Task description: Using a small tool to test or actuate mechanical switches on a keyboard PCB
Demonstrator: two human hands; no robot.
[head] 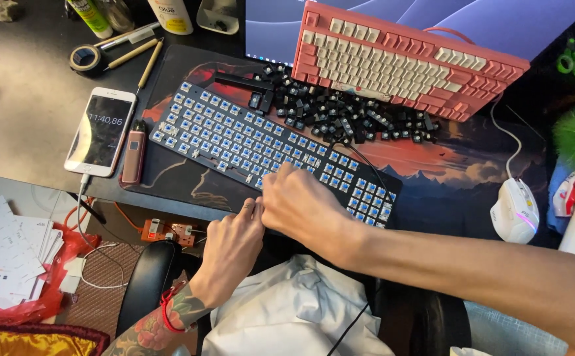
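A black keyboard (234, 135) with its keycaps off, showing blue switches, lies slanted on a desk mat. My right hand (304, 207) rests fisted over its near edge, fingers curled down onto the switches. My left hand (231, 247) sits just left of it at the keyboard's front edge, fingertips touching the right hand. What the fingers pinch is hidden. A pile of loose black keycaps (340, 115) lies behind the keyboard. A pink keyboard with cream keys (399, 62) leans against the monitor.
A white phone (101, 130) and a small maroon device (133, 150) lie left of the keyboard. Tape roll (84, 58), pencils and bottles sit at the back left. A white mouse (515, 211) is at the right. White cloth (294, 310) covers my lap.
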